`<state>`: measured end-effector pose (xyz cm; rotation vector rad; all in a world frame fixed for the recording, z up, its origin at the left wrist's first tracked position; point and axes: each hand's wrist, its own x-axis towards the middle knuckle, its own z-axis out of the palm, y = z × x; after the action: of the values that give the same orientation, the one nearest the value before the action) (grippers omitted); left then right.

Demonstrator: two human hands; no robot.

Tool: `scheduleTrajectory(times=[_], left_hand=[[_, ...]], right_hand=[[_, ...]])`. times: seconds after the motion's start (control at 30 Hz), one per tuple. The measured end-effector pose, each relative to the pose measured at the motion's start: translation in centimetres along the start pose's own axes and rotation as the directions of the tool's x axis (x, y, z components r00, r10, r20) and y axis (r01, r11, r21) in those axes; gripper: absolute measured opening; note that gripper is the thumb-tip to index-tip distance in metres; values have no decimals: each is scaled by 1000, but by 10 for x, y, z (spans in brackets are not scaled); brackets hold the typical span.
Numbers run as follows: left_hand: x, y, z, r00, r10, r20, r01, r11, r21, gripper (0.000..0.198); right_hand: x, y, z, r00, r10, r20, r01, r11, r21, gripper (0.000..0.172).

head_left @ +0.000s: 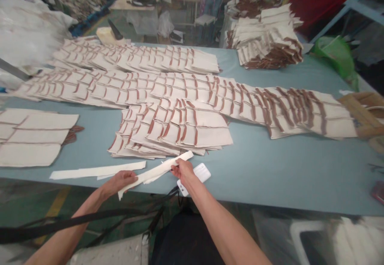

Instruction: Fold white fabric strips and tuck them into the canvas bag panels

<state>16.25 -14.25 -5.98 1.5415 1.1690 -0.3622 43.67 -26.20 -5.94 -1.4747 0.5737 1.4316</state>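
Both my hands hold one long white strip (156,172) of fabric or paper above the near edge of a blue table (270,169). My left hand (120,180) grips its lower left end with the fingers closed. My right hand (183,170) pinches the strip nearer its upper right end. A white phone-like object (201,174) lies on the table just beyond my right hand. More white strips (96,172) lie flat to the left of my left hand. A fanned stack of cream fabric pieces with brown straps (174,127) sits right behind the strip.
Long overlapping rows of the same cream pieces (186,87) cross the table. Plain cream pieces (33,137) lie at the left. A tall stack (270,41) stands at the far right, near a green bag (336,55). Black straps (90,217) hang below the table edge.
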Motion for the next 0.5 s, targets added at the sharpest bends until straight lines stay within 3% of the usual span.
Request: scheduleTrajectory(times=[0.3, 0.5], left_hand=[[12, 4, 4, 996, 15, -89, -6, 995, 99, 37], [6, 9, 2, 995, 22, -101, -11, 994, 105, 38]], right_hand=[[-6, -11, -5, 996, 93, -1, -92, 988, 124, 25], [-10, -23, -7, 994, 107, -2, -104, 968, 227, 26]])
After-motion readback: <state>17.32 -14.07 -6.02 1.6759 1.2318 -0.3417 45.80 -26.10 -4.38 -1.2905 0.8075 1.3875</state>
